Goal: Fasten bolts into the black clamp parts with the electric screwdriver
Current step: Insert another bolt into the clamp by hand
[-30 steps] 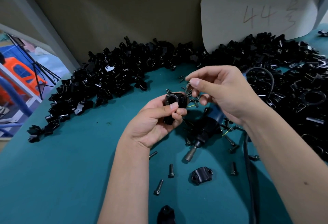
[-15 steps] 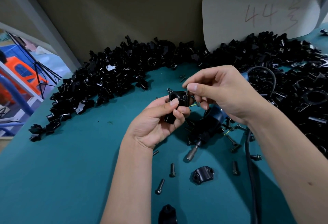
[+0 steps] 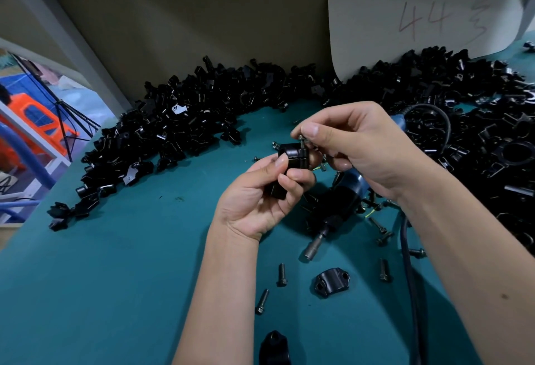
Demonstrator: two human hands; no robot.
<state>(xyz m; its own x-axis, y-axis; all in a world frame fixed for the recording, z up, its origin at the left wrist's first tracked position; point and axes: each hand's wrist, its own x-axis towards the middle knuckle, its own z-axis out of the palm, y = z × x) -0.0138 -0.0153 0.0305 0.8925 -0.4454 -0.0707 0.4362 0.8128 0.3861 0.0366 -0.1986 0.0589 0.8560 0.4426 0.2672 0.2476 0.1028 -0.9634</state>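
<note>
Mid-frame, the left hand (image 3: 254, 199) grips a clamp (image 3: 292, 156); the right hand (image 3: 356, 147) pinches a bolt (image 3: 301, 139) into it. The screwdriver (image 3: 338, 205) lies unused below, so driving remains.

Glossy black clamp part (image 3: 292, 154), likely painted metal; dull grey metal bolt (image 3: 281, 274) at six o'clock; matt teal table (image 3: 115, 263).

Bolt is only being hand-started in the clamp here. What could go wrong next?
The right hand pinches the bolt standing proud of the clamp part held in the left hand; it may cross-thread or drop out. The electric screwdriver lies among loose bolts, so grabbing it could scatter them.
</note>
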